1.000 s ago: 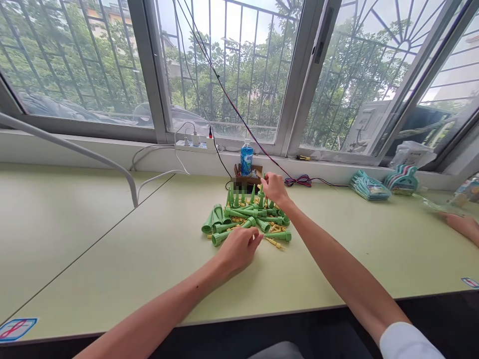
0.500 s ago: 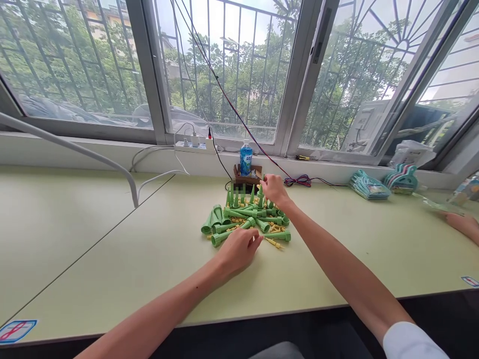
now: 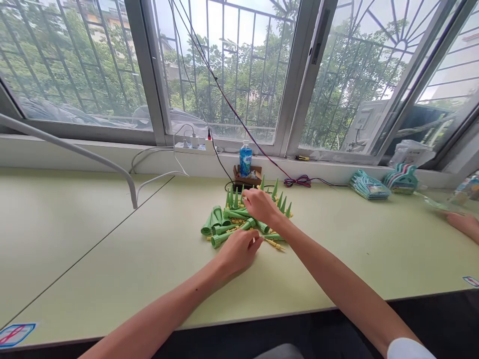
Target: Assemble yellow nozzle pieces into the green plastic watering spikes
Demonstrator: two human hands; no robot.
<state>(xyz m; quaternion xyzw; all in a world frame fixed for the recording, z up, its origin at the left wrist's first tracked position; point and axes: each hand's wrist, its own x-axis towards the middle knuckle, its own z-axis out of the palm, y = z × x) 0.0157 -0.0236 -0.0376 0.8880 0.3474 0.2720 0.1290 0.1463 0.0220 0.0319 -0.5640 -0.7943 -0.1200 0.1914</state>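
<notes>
A pile of green cone-shaped plastic spikes lies on the pale green table, with small yellow plastic pieces among and in front of them. Behind the pile, several green spikes stand upright, points up. My left hand rests at the front edge of the pile, fingers curled inward; whatever they hold is hidden. Above the back of the pile is my right hand, its fingertips pinched together beside an upright spike. I cannot make out whether anything is between them.
Behind the pile, a blue bottle stands in a small brown box by the sill. A bundled cable and stacks of teal items lie further right. Another person's hand is at the right edge. A white tube arches at left.
My right hand has moved left and slightly toward me, from the upright spikes at the back right to those nearer the middle. My left hand has stayed in place.
</notes>
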